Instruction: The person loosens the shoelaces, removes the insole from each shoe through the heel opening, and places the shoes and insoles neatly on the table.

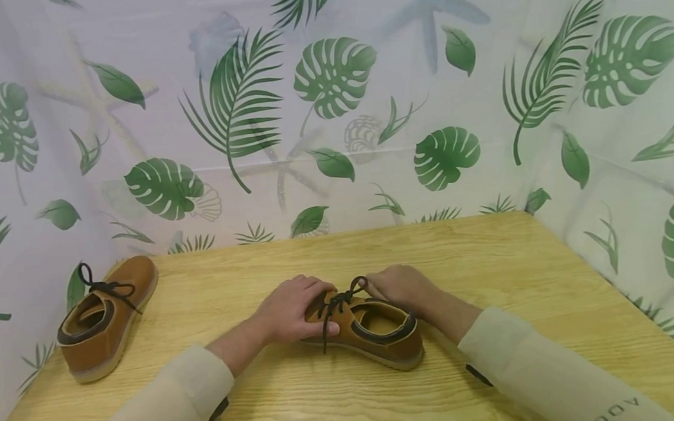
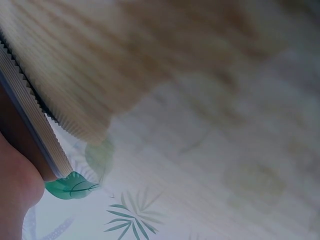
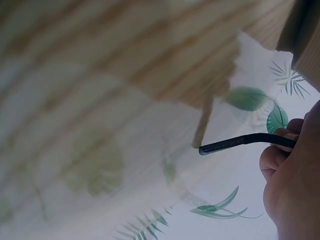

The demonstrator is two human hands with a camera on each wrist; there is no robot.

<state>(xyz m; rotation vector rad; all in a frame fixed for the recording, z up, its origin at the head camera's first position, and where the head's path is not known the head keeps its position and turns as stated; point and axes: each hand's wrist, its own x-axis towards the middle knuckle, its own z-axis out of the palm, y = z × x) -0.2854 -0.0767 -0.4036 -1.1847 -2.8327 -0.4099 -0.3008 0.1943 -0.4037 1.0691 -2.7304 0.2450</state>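
A brown leather shoe [image 1: 400, 351] with black laces stands on the table, toe to the left and heel to the right. My left hand [image 1: 288, 310] grips its front part, thumb on the near side and fingers over the far side; the toe is hidden beneath it. On the shoe's far side, my right hand [image 1: 402, 287] has its fingers curled and pinches the black shoelace [image 1: 358, 285], pulled up in a loop over the tongue. In the right wrist view, the tipped lace end [image 3: 225, 145] sticks out of that hand. The left wrist view shows the shoe's ribbed sole [image 2: 37, 107].
A matching brown shoe [image 1: 135, 277], its laces tied in a bow, stands at the table's left edge. The wood-grain table [image 1: 349, 403] ends at a leaf-printed white curtain [image 1: 382, 188] at the back and along both sides.
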